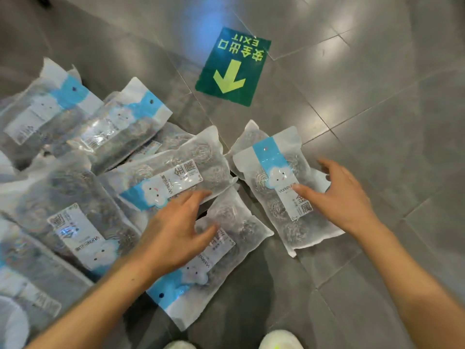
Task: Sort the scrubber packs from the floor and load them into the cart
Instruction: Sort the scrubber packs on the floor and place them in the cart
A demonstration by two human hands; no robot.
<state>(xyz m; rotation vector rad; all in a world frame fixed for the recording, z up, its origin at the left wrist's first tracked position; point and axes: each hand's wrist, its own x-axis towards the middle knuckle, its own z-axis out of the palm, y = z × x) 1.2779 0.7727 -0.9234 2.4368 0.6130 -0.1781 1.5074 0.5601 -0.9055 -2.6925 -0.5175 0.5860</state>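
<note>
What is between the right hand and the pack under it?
Nothing visible. The right hand hovers open just above the rightmost pack, fingers spread over its label. Another pack lies partly beneath that one, not on top.

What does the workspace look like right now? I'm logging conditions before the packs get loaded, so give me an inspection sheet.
Surface: grey tiled floor, glossy with light reflections.
Job's things: scrubber packs, a heap overlapping at left; right pack lies on another beside it; near pack sits under the left hand. No cart in view.
Clutter: nothing seen.
Grippers: left hand open, fingers spread over the near pack; right hand open, fingertips at the right pack.
Cables: nothing seen.
Surroundings: green exit sticker with arrow on the floor; white shoes at the bottom edge.
</note>
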